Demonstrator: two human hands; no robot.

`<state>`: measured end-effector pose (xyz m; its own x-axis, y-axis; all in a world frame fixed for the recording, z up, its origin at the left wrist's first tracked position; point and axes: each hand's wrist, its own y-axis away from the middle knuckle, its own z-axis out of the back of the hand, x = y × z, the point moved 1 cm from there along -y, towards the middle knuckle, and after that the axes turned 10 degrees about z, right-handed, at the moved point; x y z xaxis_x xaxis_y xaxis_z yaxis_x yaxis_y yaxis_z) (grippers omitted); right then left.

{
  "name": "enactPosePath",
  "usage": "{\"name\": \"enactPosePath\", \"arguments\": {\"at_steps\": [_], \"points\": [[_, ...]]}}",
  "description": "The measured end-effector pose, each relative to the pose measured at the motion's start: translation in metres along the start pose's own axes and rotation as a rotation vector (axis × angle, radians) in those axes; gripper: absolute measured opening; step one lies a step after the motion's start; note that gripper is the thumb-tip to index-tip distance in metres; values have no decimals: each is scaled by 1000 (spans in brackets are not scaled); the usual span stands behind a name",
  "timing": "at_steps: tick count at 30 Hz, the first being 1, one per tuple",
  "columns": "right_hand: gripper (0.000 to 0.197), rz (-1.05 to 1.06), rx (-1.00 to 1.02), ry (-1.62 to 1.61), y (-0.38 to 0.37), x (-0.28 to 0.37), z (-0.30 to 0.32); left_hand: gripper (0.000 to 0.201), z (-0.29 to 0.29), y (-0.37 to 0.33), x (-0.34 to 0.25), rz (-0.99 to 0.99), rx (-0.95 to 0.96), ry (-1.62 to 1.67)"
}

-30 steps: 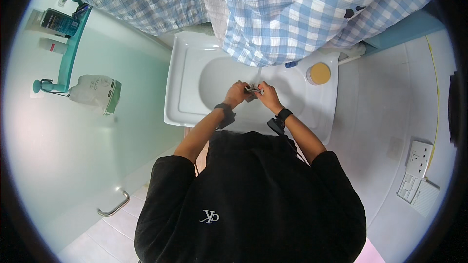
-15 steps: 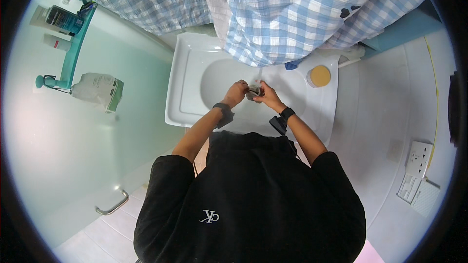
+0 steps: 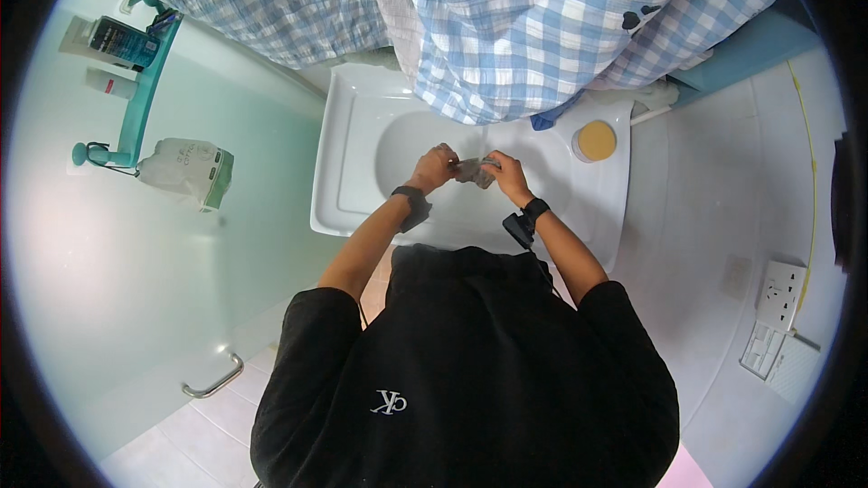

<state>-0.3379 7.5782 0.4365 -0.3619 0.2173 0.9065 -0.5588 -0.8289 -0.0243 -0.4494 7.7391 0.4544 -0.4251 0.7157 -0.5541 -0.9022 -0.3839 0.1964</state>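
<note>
Grey cloth-like piece, one: is spanning the gap between both hands. Left hand: is pinching the piece's left end. Right hand: is pinching its right end. White basin: is lying beneath both hands. Yellow-lidded jar: is standing to the right hand's right.

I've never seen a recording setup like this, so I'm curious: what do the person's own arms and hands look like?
The left hand and right hand are bare, without gloves. Each wrist wears a dark strap with a boxy dark device. A thin dark cable shows beside the right forearm. The sleeves are short and black.
</note>
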Motion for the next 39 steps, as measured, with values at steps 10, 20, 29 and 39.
{"name": "enactPosePath", "arguments": {"at_steps": [10, 20, 29, 39], "points": [[25, -59, 23, -91, 17, -28, 30, 14, -13, -4, -25, 132, 71, 404], [26, -33, 36, -71, 30, -19, 53, 18, -24, -15, -32, 126, 11, 338], [24, -19, 18, -121, 25, -20, 45, 17, -12, -11, -32, 213, 108, 591], [23, -11, 101, -125, 8, -4, 28, 15, -1, -5, -4, 251, 88, 563]]}}
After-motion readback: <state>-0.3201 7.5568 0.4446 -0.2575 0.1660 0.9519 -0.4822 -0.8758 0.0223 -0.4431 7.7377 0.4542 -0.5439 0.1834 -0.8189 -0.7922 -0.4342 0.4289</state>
